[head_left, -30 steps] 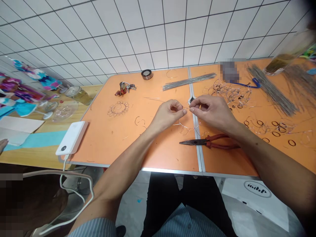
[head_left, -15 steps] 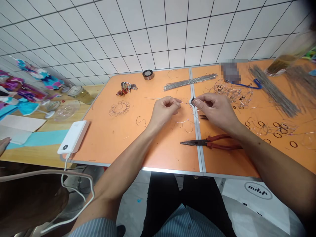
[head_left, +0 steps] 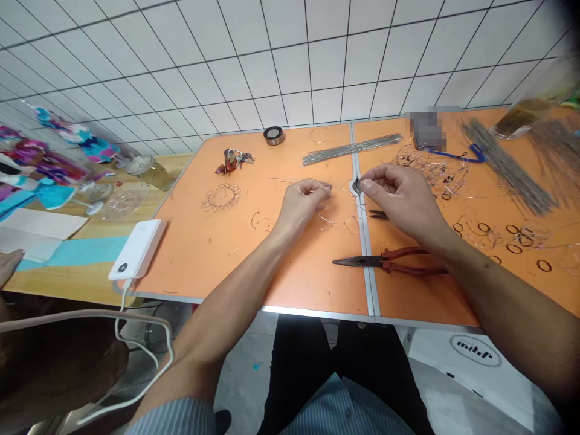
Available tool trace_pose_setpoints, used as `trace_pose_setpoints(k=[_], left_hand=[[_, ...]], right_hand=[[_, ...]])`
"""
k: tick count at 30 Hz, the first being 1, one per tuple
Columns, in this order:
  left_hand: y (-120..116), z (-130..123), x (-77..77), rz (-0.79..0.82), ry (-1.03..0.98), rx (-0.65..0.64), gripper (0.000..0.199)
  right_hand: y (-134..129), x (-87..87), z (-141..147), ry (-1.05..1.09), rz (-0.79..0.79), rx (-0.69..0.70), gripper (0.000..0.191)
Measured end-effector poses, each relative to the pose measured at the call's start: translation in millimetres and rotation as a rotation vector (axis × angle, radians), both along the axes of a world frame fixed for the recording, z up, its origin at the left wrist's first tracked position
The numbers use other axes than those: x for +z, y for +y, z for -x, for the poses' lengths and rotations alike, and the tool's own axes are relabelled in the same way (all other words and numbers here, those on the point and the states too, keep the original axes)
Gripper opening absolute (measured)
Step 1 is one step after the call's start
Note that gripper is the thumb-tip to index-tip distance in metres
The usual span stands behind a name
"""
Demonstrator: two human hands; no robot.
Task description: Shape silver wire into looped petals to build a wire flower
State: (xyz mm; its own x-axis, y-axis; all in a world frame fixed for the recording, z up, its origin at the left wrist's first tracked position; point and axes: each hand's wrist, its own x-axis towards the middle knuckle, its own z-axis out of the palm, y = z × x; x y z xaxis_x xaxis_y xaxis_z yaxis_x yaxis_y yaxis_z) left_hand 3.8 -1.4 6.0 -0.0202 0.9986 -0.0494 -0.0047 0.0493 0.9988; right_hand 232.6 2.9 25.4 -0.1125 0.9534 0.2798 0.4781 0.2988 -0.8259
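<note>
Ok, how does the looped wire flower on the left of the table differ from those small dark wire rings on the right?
The looped wire flower is one piece, a circle of linked petal loops, while each small dark wire ring is a single separate loop. The flower is larger than any ring and looks paler and more coppery. The flower lies alone; the rings are scattered. Both are thin bent wire lying flat on the orange tabletop.

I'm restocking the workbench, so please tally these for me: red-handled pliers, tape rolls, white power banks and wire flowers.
red-handled pliers: 1
tape roll: 1
white power bank: 1
wire flower: 1
Total: 4
</note>
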Motion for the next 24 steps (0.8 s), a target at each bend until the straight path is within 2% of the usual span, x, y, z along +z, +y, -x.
trace_pose_setpoints(k=[5,10,15,19,24], left_hand=[[7.4,6.7,0.8,0.137,-0.135,0.022,0.017],[20.9,23.2,-1.6,0.12,-0.187,0.091,0.021],[24.7,31.9,-4.1,0.095,-0.129,0.073,0.021],[22.2,24.2,-5.6,0.14,-0.103,0.017,0.021],[17.7,11.3,-5.4,0.18,-0.133,0.026,0.016]], right_hand=[[0.7,5.0,-3.2,-0.012,0.095,0.003,0.023],[5.7,1.6,-7.3,-0.076,0.139,0.02,0.033],[6.6,-4.5,-3.6,-0.071,0.176,0.044,0.017],[6.7,-10.7,1.1,-0.077,0.111,0.021,0.016],[5.6,-16.7,2.9,-0.128,0.068,0.038,0.016]])
